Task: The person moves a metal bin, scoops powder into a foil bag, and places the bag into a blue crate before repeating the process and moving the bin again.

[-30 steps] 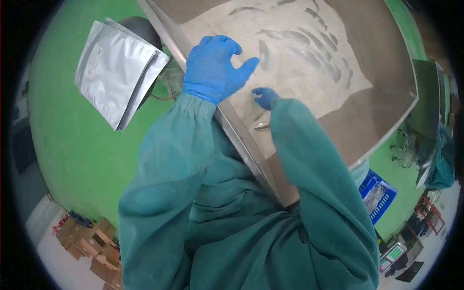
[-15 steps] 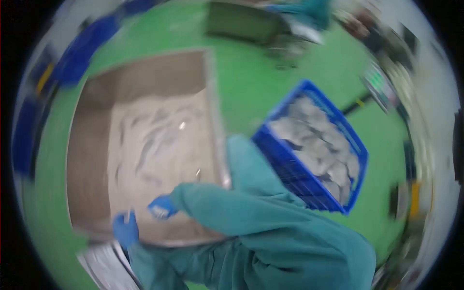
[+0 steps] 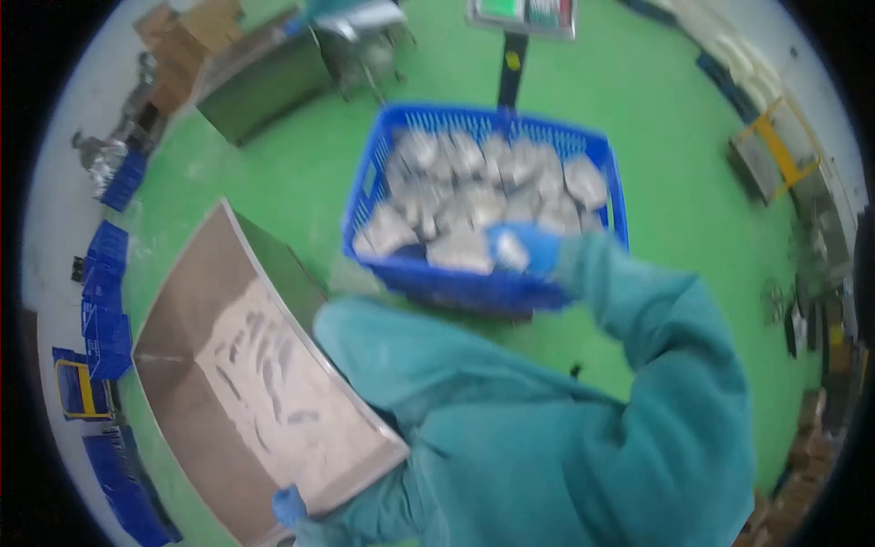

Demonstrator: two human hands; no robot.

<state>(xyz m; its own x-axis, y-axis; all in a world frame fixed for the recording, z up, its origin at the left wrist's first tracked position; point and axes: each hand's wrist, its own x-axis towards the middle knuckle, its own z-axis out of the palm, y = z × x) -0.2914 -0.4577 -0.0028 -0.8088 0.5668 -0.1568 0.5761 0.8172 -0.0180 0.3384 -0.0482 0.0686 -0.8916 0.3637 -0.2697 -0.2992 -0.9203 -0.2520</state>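
Observation:
My right hand, in a blue glove, reaches over the near side of a blue plastic basket. Its fingers are closed round a small whitish lump; motion blur hides the lump's kind. Pale, powder-dusted pieces fill the basket, heaped close below the fingers. Low in the view, my left hand, gloved in blue too, is at the near end of a deep metal tub. Its fingers are blurred. Fine off-white powder marked with dark furrows covers the tub's floor.
Behind the basket rises a scale post with a lit display. A metal cart stands at the back left, beside a person's sleeve. Blue crates line the left wall. A yellow-handled trolley is at the right.
The view has swung right. My right hand has moved from over the tub to the basket with a whitish lump. My left hand stays near the tub's near end.

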